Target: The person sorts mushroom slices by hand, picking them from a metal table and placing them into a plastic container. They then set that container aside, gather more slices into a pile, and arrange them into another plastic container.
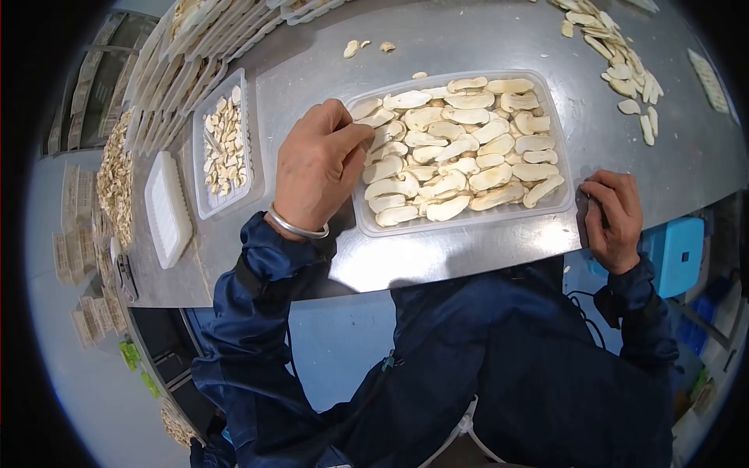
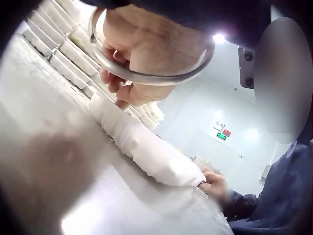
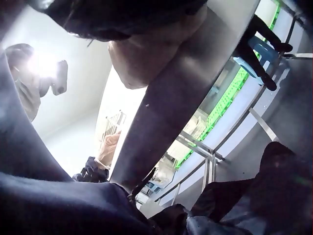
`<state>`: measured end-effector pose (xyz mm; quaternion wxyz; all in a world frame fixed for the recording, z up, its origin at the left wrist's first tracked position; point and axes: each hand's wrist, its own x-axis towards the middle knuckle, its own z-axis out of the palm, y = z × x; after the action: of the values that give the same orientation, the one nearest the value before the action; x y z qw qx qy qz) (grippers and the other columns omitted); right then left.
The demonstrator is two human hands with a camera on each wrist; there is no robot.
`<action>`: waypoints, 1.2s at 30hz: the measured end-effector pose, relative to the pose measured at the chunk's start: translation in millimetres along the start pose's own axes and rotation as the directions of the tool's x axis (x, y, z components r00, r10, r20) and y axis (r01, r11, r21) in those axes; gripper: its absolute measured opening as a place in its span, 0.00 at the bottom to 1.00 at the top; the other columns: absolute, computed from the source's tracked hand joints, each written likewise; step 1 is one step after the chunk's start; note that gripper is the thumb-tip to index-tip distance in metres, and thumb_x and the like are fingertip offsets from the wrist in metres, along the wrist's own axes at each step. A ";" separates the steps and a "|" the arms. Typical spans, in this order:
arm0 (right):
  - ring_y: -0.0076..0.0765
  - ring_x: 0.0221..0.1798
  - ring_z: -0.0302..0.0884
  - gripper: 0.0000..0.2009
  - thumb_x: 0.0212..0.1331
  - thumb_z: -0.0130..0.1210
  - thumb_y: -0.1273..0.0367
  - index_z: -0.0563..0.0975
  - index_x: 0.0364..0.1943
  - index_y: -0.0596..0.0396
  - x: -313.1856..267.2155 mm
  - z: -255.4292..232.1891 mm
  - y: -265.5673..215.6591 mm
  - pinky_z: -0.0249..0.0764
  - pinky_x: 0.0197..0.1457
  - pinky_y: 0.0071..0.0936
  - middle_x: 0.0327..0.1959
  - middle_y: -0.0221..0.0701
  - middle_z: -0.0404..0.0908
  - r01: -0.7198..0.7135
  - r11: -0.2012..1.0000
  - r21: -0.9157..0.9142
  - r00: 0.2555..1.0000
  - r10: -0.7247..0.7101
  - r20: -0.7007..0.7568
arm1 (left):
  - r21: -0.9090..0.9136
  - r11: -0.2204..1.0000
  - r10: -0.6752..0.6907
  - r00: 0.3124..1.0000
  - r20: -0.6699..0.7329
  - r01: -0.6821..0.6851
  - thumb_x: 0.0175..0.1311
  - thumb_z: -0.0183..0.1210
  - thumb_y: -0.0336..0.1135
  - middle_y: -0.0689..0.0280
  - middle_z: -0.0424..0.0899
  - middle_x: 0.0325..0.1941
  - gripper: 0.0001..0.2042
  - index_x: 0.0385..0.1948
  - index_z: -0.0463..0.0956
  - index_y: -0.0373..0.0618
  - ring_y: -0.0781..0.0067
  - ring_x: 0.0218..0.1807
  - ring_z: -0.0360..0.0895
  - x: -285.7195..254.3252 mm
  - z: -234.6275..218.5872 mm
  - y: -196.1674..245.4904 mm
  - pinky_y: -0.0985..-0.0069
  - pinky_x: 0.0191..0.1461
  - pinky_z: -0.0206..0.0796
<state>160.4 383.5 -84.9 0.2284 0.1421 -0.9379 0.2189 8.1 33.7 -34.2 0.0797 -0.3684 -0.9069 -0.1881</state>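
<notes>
A clear plastic tray (image 1: 460,226) (image 2: 151,152) holds pale mushroom slices (image 1: 468,144) laid in rows. Over its left edge is my left hand (image 1: 320,164) (image 2: 151,46), with a metal bracelet at the wrist. Its fingers are bent, thumb and forefinger at the upper left slices; whether they pinch one is hidden. Beside the tray's right end, my right hand (image 1: 616,222) (image 2: 214,187) (image 3: 142,56) rests at the table's front edge, apart from the tray, fingers loosely curled and nothing visible in them.
Left of the tray stand a smaller tray (image 1: 248,148) of short pieces, a white ribbed tray (image 1: 168,210) and stacked filled trays (image 1: 179,78). Loose slices (image 1: 620,66) lie at the back right of the metal table (image 1: 304,86). A blue box (image 1: 679,253) is below the right edge.
</notes>
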 end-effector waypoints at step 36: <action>0.44 0.38 0.73 0.14 0.41 0.55 0.82 0.78 0.36 0.60 -2.9 -1.5 2.2 0.71 0.41 0.35 0.38 0.38 0.77 -0.009 1.000 0.001 1.000 0.009 -0.005 | -0.155 0.957 -0.225 0.965 0.134 0.245 0.59 0.64 0.35 0.69 0.85 0.30 0.09 0.35 0.82 0.38 0.83 0.32 0.77 110.0 11.4 -104.9 0.82 0.39 0.69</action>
<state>162.6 386.6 -85.8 0.2299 0.1375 -0.9378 0.2206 -144.0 39.5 -43.2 -0.0273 -0.2735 -0.9280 -0.2514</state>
